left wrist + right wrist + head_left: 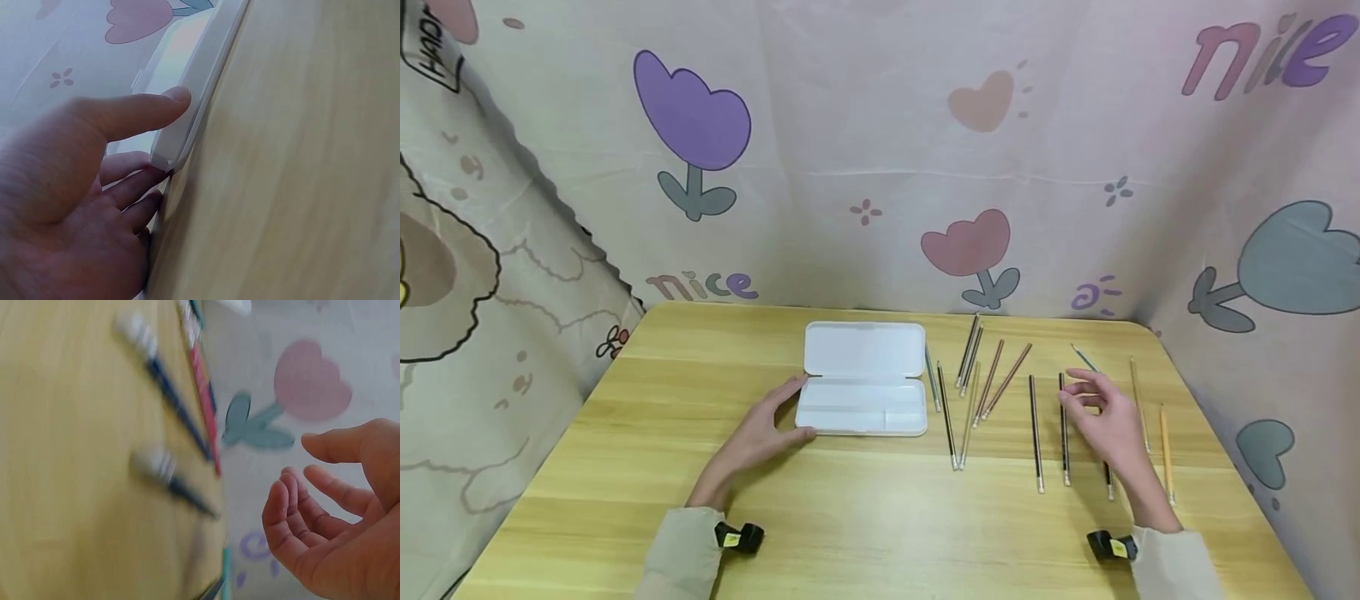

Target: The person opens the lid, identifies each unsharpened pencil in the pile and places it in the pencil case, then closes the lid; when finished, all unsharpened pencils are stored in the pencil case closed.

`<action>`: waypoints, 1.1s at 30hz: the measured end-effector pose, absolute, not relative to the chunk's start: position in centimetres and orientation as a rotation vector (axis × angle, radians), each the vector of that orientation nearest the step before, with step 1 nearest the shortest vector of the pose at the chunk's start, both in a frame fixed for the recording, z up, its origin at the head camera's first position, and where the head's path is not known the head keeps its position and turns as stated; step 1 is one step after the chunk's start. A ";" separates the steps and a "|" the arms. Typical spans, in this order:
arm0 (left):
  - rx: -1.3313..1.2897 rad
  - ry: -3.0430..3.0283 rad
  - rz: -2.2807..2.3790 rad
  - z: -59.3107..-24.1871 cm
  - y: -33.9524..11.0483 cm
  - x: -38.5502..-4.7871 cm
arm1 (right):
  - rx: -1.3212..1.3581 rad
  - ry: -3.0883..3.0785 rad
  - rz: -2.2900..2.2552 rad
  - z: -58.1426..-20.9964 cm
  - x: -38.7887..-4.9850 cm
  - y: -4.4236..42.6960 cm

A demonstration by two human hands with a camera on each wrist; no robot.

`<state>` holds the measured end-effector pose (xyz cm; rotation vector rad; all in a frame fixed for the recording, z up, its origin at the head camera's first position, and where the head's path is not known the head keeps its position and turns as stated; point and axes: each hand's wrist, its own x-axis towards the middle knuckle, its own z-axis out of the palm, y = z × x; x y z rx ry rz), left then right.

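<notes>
A white pencil case point(838, 423) lies with its lid point(865, 350) folded back; its compartments look bare. My left hand point(762, 429) grips the case's left end, with the thumb on the front wall and the fingers around the corner, as the left wrist view point(75, 187) shows. My right hand point(1105, 414) hovers over the right-hand pencils, fingers bent and nothing held. In the right wrist view, a gap shows between thumb and fingertips. Nearest to it are a dark pencil point(1065, 454), another dark pencil point(1108, 483) partly hidden beneath the hand, and a blue-grey pencil point(1084, 357).
Several more pencils lie between the case and my right hand, including a black pencil point(1035, 433) and a reddish-brown pencil point(1009, 379). A yellow pencil point(1166, 450) lies near the right edge of the wooden table point(887, 525). Printed cloth point(820, 133) hangs behind.
</notes>
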<state>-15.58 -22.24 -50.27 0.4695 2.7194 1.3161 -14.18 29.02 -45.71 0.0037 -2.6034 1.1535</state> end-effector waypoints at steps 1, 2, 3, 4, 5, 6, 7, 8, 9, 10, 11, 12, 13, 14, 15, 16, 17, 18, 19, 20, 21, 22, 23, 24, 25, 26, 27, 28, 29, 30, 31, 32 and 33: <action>0.471 2.718 1.320 -50.3 -22.1 -15.7 | -0.031 -2.602 1.147 -45.9 -14.2 29.7; 0.477 2.719 1.321 -50.2 -22.0 -15.8 | -0.061 -2.604 1.136 -46.0 -14.1 30.4; 0.489 2.723 1.320 -50.3 -22.0 -15.8 | -0.086 -2.608 1.116 -46.1 -14.1 30.9; 0.501 2.729 1.315 -50.3 -22.0 -15.9 | -0.107 -2.611 1.098 -46.2 -14.1 31.4; 0.504 2.730 1.318 -50.3 -21.9 -15.9 | -0.122 -2.614 1.082 -46.3 -14.1 31.8; 0.505 2.731 1.322 -50.3 -21.9 -15.8 | -0.144 -2.620 1.059 -46.4 -14.1 32.2; 0.505 2.730 1.327 -50.4 -21.9 -15.8 | -0.160 -2.628 1.039 -46.4 -14.2 32.5; 0.506 2.730 1.327 -50.4 -22.0 -15.8 | -0.171 -2.640 1.017 -46.5 -14.2 32.8; 0.503 2.730 1.327 -50.4 -22.0 -15.7 | -0.182 -2.656 1.000 -46.6 -14.2 33.0; 0.492 2.723 1.335 -50.4 -22.0 -15.7 | -0.191 -2.674 0.992 -46.6 -14.2 33.2; 0.483 2.716 1.344 -50.4 -22.0 -15.7 | -0.200 -2.696 0.985 -46.7 -14.1 33.4; 0.480 2.713 1.347 -50.4 -22.1 -15.7 | -0.205 -2.719 0.980 -46.8 -14.1 33.6; 0.481 2.708 1.351 -50.4 -22.1 -15.7 | -0.208 -2.744 0.986 -46.9 -14.1 33.7; 0.483 2.706 1.353 -50.3 -22.1 -15.7 | -0.210 -2.773 0.990 -47.0 -14.1 33.9; 0.484 2.702 1.356 -50.3 -22.1 -15.7 | -0.214 -2.804 0.988 -47.1 -14.1 34.0; 0.487 2.701 1.360 -50.3 -22.2 -15.7 | -0.217 -2.831 0.983 -47.2 -14.1 34.1; 0.491 2.704 1.354 -50.3 -22.2 -15.7 | -0.217 -2.852 0.976 -47.2 -14.0 34.1; 0.494 2.706 1.351 -50.3 -22.2 -15.7 | -0.213 -2.872 0.965 -47.3 -14.0 34.2; 0.495 2.710 1.346 -50.2 -22.4 -15.6 | -0.207 -2.889 0.954 -47.3 -14.1 34.1; 0.495 2.717 1.340 -50.2 -22.5 -15.5 | -0.201 -2.898 0.942 -47.3 -14.1 33.9; 0.497 2.724 1.335 -50.2 -22.6 -15.5 | -0.202 -2.903 0.937 -47.3 -14.1 33.8; 0.497 2.729 1.333 -50.2 -22.7 -15.4 | -0.202 -2.904 0.940 -47.3 -14.1 33.7; 0.495 2.733 1.332 -50.1 -22.7 -15.4 | -0.204 -2.904 0.944 -47.2 -14.2 33.6; 0.495 2.735 1.332 -50.1 -22.8 -15.3 | -0.213 -2.904 0.952 -47.2 -14.2 33.6; 0.496 2.734 1.334 -50.1 -22.7 -15.3 | -0.229 -2.905 0.963 -47.1 -14.2 33.6; 0.496 2.733 1.333 -50.1 -22.7 -15.4 | -0.245 -2.905 0.971 -47.2 -14.2 33.7; 0.497 2.729 1.332 -50.2 -22.6 -15.4 | -0.263 -2.903 0.981 -47.2 -14.1 33.8; 0.496 2.724 1.332 -50.2 -22.5 -15.5 | -0.281 -2.901 0.986 -47.2 -14.1 33.9; 0.494 2.720 1.330 -50.2 -22.4 -15.5 | -0.295 -2.897 0.989 -47.2 -14.0 34.1; 0.493 2.714 1.331 -50.2 -22.4 -15.5 | -0.304 -2.890 0.994 -47.3 -14.0 34.2; 0.489 2.708 1.334 -50.3 -22.3 -15.6 | -0.308 -2.882 1.003 -47.3 -14.0 34.4; 0.484 2.706 1.334 -50.2 -22.3 -15.6 | -0.310 -2.869 1.007 -47.3 -14.0 34.4; 0.482 2.705 1.336 -50.2 -22.3 -15.6 | -0.314 -2.857 1.018 -47.3 -14.0 34.4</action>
